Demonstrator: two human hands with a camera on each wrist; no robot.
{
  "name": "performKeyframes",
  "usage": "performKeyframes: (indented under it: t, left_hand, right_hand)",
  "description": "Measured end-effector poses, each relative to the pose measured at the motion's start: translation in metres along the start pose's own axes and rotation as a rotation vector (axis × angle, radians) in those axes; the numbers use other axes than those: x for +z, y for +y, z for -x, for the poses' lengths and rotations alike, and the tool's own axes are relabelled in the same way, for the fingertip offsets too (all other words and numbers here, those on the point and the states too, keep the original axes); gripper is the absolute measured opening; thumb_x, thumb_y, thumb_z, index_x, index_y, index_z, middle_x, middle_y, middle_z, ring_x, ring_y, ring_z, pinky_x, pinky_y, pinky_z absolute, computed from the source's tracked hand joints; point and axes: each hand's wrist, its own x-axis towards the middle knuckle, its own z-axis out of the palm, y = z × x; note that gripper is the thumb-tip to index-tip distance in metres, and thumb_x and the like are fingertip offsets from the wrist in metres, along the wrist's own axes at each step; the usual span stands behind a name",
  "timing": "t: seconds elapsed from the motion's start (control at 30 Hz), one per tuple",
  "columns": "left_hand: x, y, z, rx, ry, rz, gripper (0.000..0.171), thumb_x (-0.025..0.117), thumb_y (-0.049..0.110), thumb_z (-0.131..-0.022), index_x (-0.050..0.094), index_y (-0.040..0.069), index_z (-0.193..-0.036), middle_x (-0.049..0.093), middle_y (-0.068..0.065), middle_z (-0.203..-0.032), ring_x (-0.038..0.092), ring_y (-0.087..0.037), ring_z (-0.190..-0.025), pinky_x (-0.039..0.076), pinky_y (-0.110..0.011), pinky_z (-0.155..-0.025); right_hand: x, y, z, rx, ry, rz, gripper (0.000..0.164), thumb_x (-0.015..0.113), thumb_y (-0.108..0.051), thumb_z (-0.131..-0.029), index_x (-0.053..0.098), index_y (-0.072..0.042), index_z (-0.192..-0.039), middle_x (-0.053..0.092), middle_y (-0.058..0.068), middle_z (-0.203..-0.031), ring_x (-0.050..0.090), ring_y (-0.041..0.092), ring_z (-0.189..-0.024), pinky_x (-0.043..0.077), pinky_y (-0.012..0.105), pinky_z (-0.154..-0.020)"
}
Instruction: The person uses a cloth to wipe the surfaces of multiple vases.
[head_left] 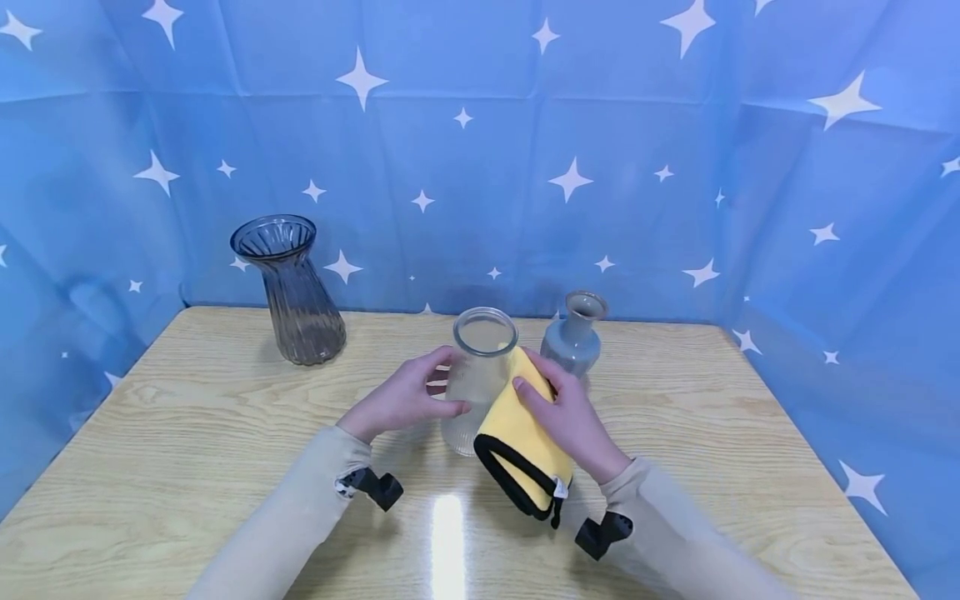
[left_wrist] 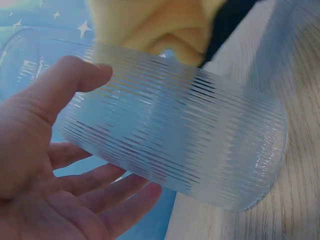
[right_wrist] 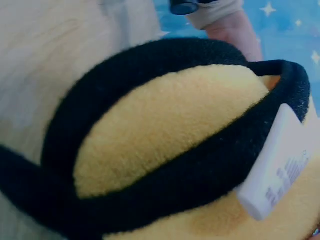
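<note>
A clear ribbed glass vase point(head_left: 474, 379) stands upright at mid-table, its round rim at the top. My left hand point(head_left: 411, 395) holds it from the left; in the left wrist view the thumb point(left_wrist: 82, 75) lies over the near side and the fingers curve along the other side. My right hand point(head_left: 558, 408) grips a folded yellow cloth point(head_left: 517, 425) with black edging, thumb on top, close against the vase's right side. The cloth's black border point(right_wrist: 165, 210) and white label point(right_wrist: 275, 165) fill much of the right wrist view, which hides the right hand's fingers.
A tall grey ribbed glass vase point(head_left: 300, 292) with a flared rim stands at the back left. Just behind the right hand is a small blue-grey bottle vase point(head_left: 572, 337). A blue star-patterned curtain point(head_left: 480, 150) borders the wooden table point(head_left: 187, 433) at the back and sides.
</note>
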Motion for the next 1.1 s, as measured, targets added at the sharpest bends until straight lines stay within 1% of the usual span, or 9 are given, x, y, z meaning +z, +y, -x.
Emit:
performKeyframes:
  t: [0.23,0.4,0.47,0.53,0.67,0.7,0.77,0.93,1.1]
  left_hand:
    - [-0.003,-0.003,0.001,0.011,-0.015,0.018,0.056,0.072,0.007,-0.086,0.046,0.001,-0.135,0.050,-0.015,-0.131,0.046,-0.038,-0.125,0.043,-0.043,-0.101]
    - [-0.006,-0.004,0.001,0.006,-0.032,0.048,0.056,0.071,0.004,-0.085,0.047,0.000,-0.134,0.049,-0.015,-0.132,0.046,-0.036,-0.126,0.041,-0.044,-0.103]
    - [-0.007,-0.006,0.001,0.005,-0.038,0.051,0.055,0.071,0.005,-0.085,0.047,0.001,-0.134,0.049,-0.015,-0.132,0.046,-0.036,-0.126,0.040,-0.046,-0.103]
    - [-0.009,-0.006,0.001,0.005,-0.043,0.054,0.055,0.072,0.005,-0.085,0.048,0.002,-0.134,0.049,-0.015,-0.132,0.046,-0.037,-0.126,0.040,-0.046,-0.103]
    - [-0.011,-0.007,0.002,0.012,-0.048,0.062,0.054,0.072,0.005,-0.084,0.049,0.002,-0.133,0.050,-0.015,-0.131,0.048,-0.037,-0.124,0.042,-0.045,-0.101]
    - [-0.011,-0.007,0.002,0.014,-0.047,0.063,0.054,0.072,0.005,-0.083,0.049,0.002,-0.133,0.051,-0.015,-0.130,0.048,-0.037,-0.124,0.043,-0.045,-0.101]
    - [-0.011,-0.007,0.002,0.015,-0.045,0.066,0.054,0.072,0.004,-0.083,0.050,0.002,-0.132,0.051,-0.015,-0.130,0.049,-0.037,-0.123,0.043,-0.045,-0.101]
    - [-0.011,-0.007,0.000,0.019,-0.043,0.062,0.053,0.073,0.004,-0.082,0.051,0.001,-0.131,0.052,-0.015,-0.128,0.051,-0.036,-0.121,0.044,-0.043,-0.100]
    - [-0.013,-0.008,-0.001,0.018,-0.029,0.043,0.052,0.074,0.004,-0.081,0.052,0.000,-0.128,0.053,-0.014,-0.125,0.052,-0.036,-0.119,0.045,-0.042,-0.098]
  right_hand:
    - [0.011,0.019,0.000,-0.013,-0.037,0.134,0.047,0.058,-0.018,-0.098,0.047,0.001,-0.140,0.059,0.016,-0.121,0.059,0.017,-0.084,0.050,0.033,-0.078]
    - [0.014,0.026,-0.002,-0.021,-0.097,0.218,0.041,0.058,-0.015,-0.097,0.054,0.002,-0.134,0.061,0.015,-0.118,0.059,0.017,-0.089,0.049,0.036,-0.082]
    - [0.015,0.027,-0.004,-0.019,-0.129,0.256,0.041,0.057,-0.015,-0.096,0.054,0.002,-0.133,0.061,0.016,-0.120,0.060,0.022,-0.098,0.048,0.040,-0.088]
    - [0.015,0.027,-0.005,-0.021,-0.175,0.286,0.039,0.057,-0.014,-0.096,0.056,0.003,-0.131,0.064,0.014,-0.114,0.060,0.021,-0.094,0.049,0.039,-0.086]
    - [0.016,0.031,-0.008,0.047,-0.267,0.334,0.034,0.057,-0.016,-0.095,0.060,0.002,-0.124,0.065,0.005,-0.089,0.060,0.015,-0.074,0.051,0.034,-0.075]
    - [0.016,0.031,-0.008,0.067,-0.283,0.340,0.033,0.057,-0.017,-0.095,0.061,0.002,-0.123,0.063,0.002,-0.083,0.057,0.012,-0.068,0.050,0.032,-0.070]
    - [0.016,0.031,-0.008,0.107,-0.290,0.364,0.032,0.059,-0.019,-0.094,0.062,0.000,-0.121,0.061,0.001,-0.080,0.056,0.012,-0.067,0.049,0.032,-0.069]
    - [0.009,0.024,-0.003,0.104,-0.274,0.406,0.041,0.061,-0.022,-0.094,0.058,0.002,-0.126,0.065,0.008,-0.101,0.059,0.019,-0.085,0.049,0.040,-0.082]
    - [-0.002,0.018,0.006,0.068,-0.283,0.394,0.049,0.062,-0.027,-0.094,0.053,0.000,-0.134,0.058,0.015,-0.127,0.056,0.029,-0.111,0.045,0.048,-0.093]
